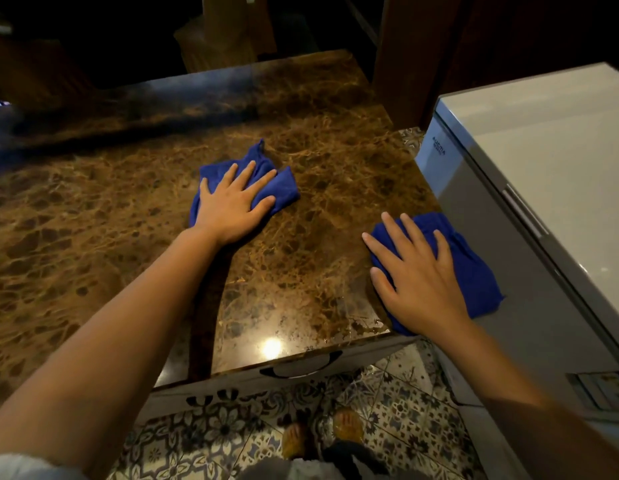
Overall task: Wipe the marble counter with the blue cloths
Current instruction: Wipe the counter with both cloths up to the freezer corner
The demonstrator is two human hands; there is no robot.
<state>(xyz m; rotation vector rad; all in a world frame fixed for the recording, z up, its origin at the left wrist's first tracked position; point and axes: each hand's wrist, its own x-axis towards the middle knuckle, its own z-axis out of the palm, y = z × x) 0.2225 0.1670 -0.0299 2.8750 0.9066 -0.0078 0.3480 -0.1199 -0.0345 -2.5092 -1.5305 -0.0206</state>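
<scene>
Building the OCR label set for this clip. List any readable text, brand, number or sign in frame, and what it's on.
"AUCMA": brand mark, read with some doubt, on the upper front corner of the grey chest freezer; the smaller line under it is too blurred to read.
Sticker low on the freezer's front: print too small and blurred to read.
Nothing readable on the marble counter or the blue cloths.

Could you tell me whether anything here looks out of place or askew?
Only slightly: the right-hand blue cloth hangs past the marble counter corner beside the grey appliance, so it could slip off.
</scene>
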